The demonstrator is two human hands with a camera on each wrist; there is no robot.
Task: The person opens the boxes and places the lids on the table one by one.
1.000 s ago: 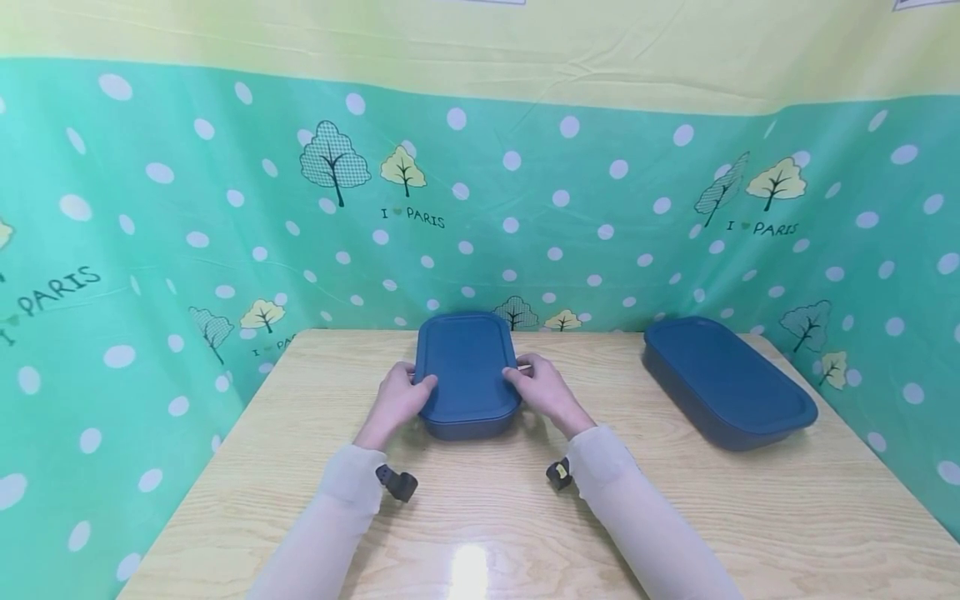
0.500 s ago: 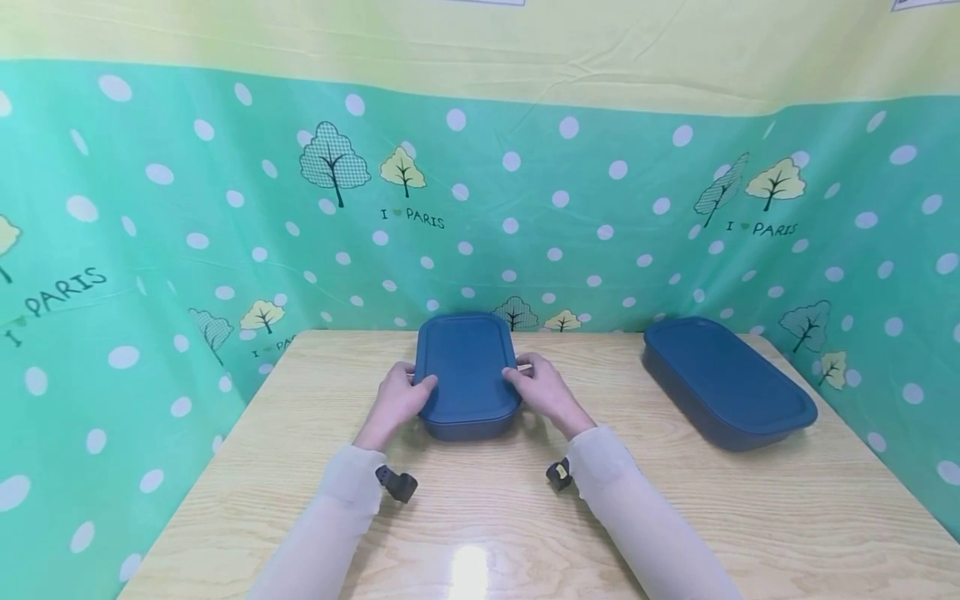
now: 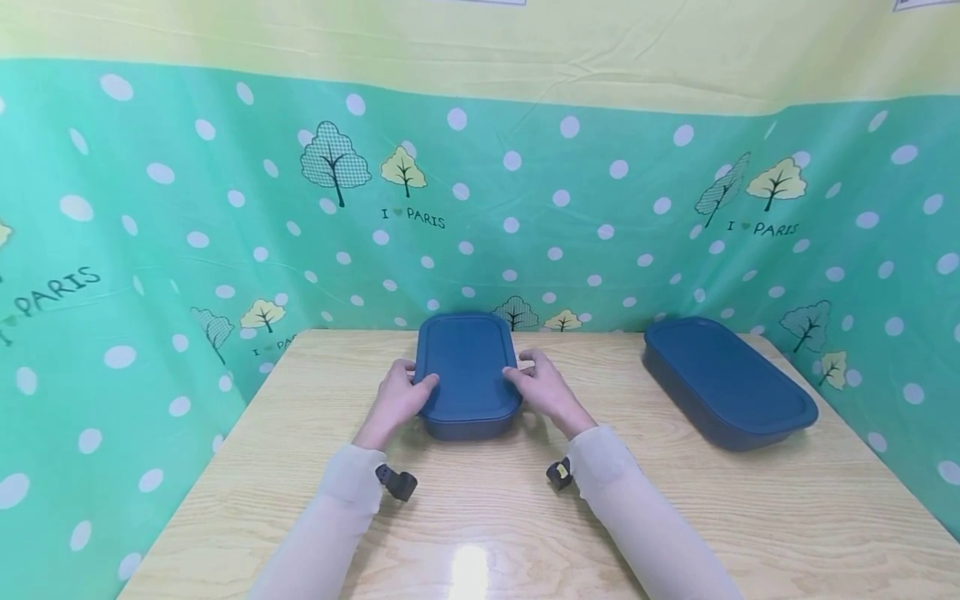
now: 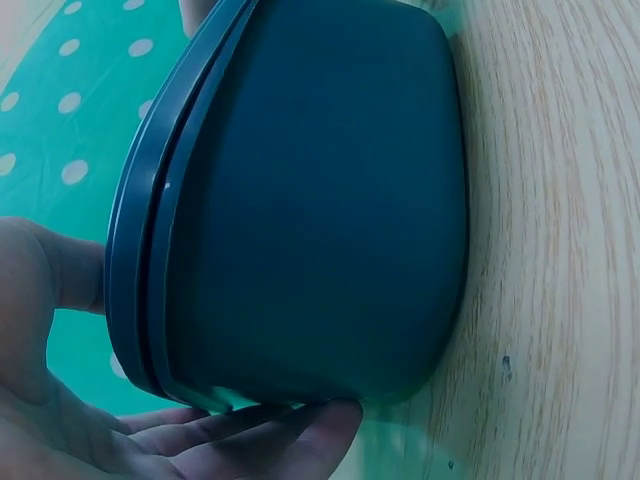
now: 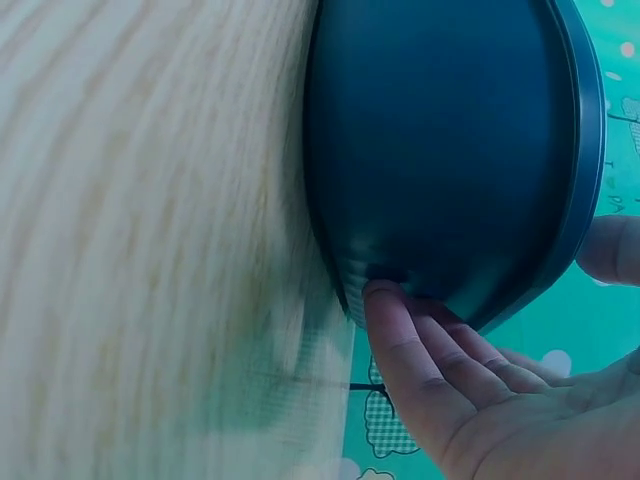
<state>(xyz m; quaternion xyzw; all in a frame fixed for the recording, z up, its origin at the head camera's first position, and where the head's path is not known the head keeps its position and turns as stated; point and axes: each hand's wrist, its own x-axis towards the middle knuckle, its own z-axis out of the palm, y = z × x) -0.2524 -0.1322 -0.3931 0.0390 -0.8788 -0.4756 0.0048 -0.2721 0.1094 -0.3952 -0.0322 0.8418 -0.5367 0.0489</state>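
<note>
A dark blue rectangular food container (image 3: 466,367) with a matching lid rests on the table at centre, near the back edge. My left hand (image 3: 399,396) grips its left side, thumb on the lid's edge and fingers along the wall. On the opposite side my right hand (image 3: 549,390) holds it likewise, its thumb on the lid rim. In the left wrist view, a thin dark seam runs between the lid (image 4: 135,240) and the container's body (image 4: 320,210). Fingertips (image 5: 385,300) touch the lower wall in the right wrist view.
A second, longer dark blue lidded container (image 3: 723,379) stands at the right, set at an angle. The light wooden table (image 3: 480,517) ends against a green polka-dot curtain (image 3: 510,192) at the back and sides. Small black cameras hang from both wrists.
The right hand's fingers have shifted very slightly beside the container. Both containers and the left hand have stayed in place.
</note>
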